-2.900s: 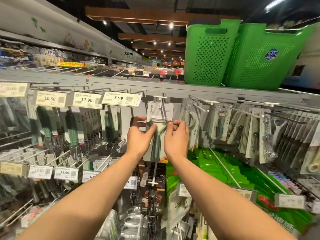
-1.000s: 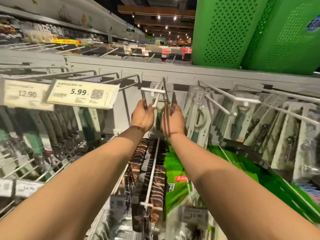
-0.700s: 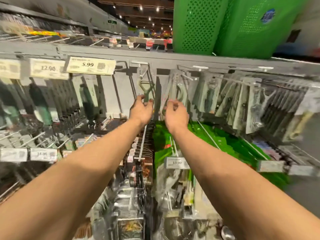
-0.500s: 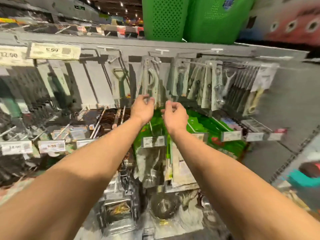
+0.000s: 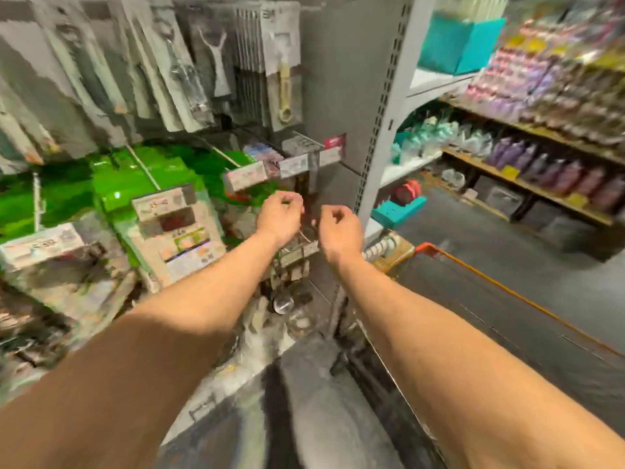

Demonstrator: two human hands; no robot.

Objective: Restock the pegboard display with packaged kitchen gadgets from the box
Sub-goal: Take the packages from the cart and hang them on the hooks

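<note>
Left hand (image 5: 280, 216) and right hand (image 5: 340, 230) hang side by side in mid-air at the end of bare forearms, a narrow gap between them. Both have loosely curled fingers and grip nothing. Just under them, wire hooks (image 5: 297, 255) carry small packs that are too smeared to name. To the left and a little farther back, bright green packs (image 5: 135, 177) fill a lower row, with blurred price tags (image 5: 248, 172) on the hook ends in front of them. Above that row, the packaged kitchen gadgets (image 5: 189, 69) hang in overlapping files on the pegboard display (image 5: 331, 79), well above both hands and touched by neither. The rightmost file shows a pale yellow tool (image 5: 285, 93) behind clear plastic. A grey perforated upright (image 5: 382, 106) closes the display on its right side. Beyond the right hand, the orange rim of a cart (image 5: 500, 286) runs off over the dark floor (image 5: 507, 238). At the cart's near corner sits a tan shape (image 5: 397, 255), and the blur makes it impossible to tell whether this is the box. Farthest off, shelves (image 5: 527, 186) across the aisle hold purple bottles (image 5: 548, 167), and teal boxes (image 5: 456, 45) stand on a higher level.
</note>
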